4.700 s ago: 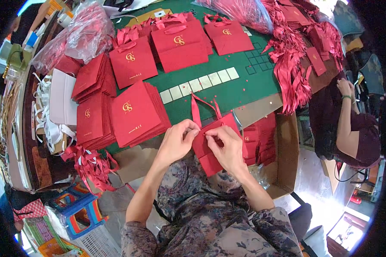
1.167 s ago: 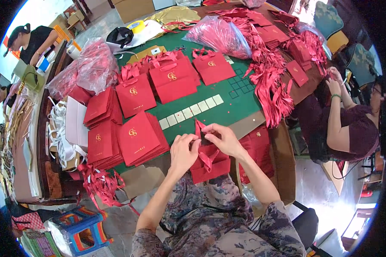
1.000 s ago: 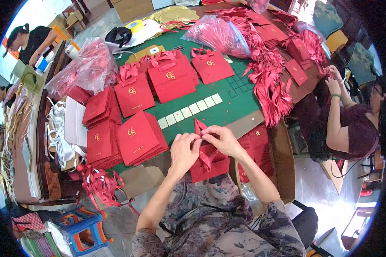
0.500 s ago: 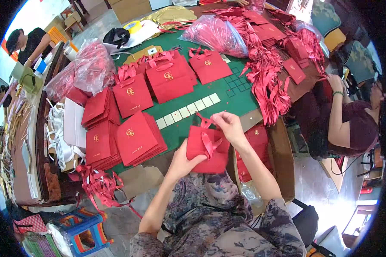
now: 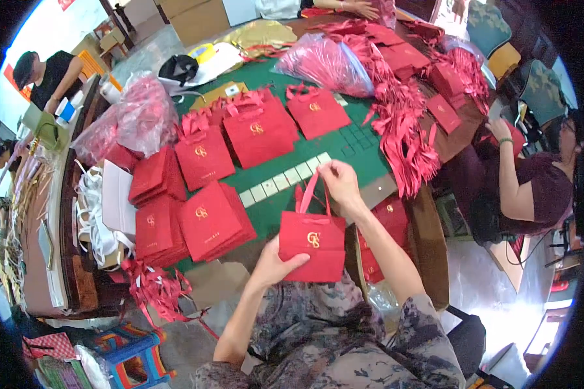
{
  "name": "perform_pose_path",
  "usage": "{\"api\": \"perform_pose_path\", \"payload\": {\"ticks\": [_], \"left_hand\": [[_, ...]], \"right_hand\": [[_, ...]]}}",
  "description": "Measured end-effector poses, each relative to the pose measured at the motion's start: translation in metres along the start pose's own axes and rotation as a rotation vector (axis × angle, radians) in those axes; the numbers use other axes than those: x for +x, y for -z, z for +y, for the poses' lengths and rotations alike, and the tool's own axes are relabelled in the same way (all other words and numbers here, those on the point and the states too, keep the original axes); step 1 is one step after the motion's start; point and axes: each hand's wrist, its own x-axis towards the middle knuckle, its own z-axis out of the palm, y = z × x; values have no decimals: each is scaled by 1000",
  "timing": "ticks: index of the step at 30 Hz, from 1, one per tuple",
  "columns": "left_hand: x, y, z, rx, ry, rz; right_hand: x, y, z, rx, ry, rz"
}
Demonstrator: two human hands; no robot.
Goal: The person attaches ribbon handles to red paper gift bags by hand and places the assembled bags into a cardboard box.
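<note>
A small red paper gift bag (image 5: 313, 249) with a gold emblem hangs in front of me, over my lap. My left hand (image 5: 276, 264) grips its left side, thumb across the front. Above it, my right hand (image 5: 341, 186) pinches the red ribbon handle (image 5: 310, 191) and pulls it upward. On the green mat (image 5: 276, 223) ahead lie stacks of similar flat bags, such as the near stack (image 5: 215, 220) and the bags with ribbon handles (image 5: 259, 133). A row of pale squares (image 5: 285, 179) runs across the mat just beyond my hands.
A pile of loose red ribbons (image 5: 402, 139) drapes over the table's right side. An open cardboard box (image 5: 428, 240) with red bags stands by my right arm. A plastic-wrapped bundle (image 5: 136, 117) lies at left. A co-worker (image 5: 532, 181) sits at the right.
The bag's emblem side now faces me, where its ribbon side showed before. My right hand has drawn the handle up, and the bag sits slightly lower.
</note>
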Motion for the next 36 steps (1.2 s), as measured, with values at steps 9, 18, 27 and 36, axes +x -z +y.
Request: {"api": "perform_pose_path", "payload": {"ticks": [9,18,27,36], "left_hand": [[9,-7,5,-280,134,268],[78,2,27,-240,-186,367],[40,-16,-4,205,-68,458],[31,-25,-21,525,-226,471]], "right_hand": [[-30,28,-18,-146,111,103],[-26,29,-32,358,-65,-191],[158,25,-9,-50,321,390],[132,19,13,-483,513,497]]}}
